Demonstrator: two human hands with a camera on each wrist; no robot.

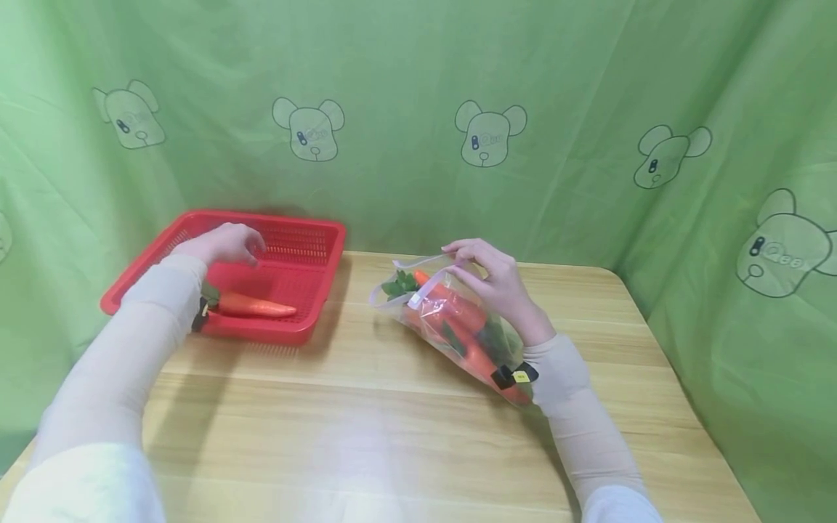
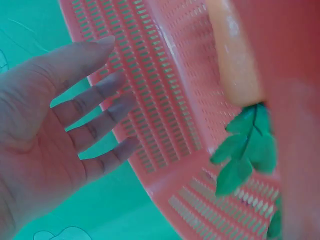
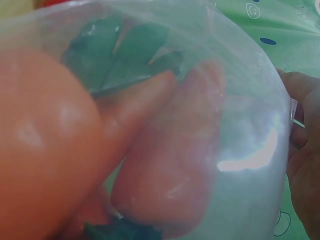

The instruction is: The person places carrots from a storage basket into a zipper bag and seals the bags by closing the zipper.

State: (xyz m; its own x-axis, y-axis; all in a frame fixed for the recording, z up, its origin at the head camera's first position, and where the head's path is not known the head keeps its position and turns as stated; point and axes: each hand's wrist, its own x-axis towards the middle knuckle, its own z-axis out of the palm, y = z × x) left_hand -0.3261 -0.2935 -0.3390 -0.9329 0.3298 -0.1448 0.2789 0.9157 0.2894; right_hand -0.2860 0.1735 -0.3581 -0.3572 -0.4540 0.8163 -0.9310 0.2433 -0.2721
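My left hand (image 1: 229,243) hovers over the red plastic basket (image 1: 327,280), its fingers loosely bent and holding nothing. Below it in the basket lies an orange carrot (image 1: 255,305) with green leaves. The left wrist view shows the spread fingers (image 2: 95,95) beside the slotted basket wall and the carrot (image 2: 235,55) apart from them. On the right, my right hand (image 1: 490,280) pinches the rim of a clear zip bag (image 1: 421,298), whose mouth gapes toward the left. Several carrots (image 1: 461,309) with leaves fill the bag; the right wrist view shows them through the plastic.
A light wooden table (image 1: 366,428) carries the basket at the back left and the bag right of centre. Green curtains (image 1: 405,58) with mouse-head prints hang behind and along both sides.
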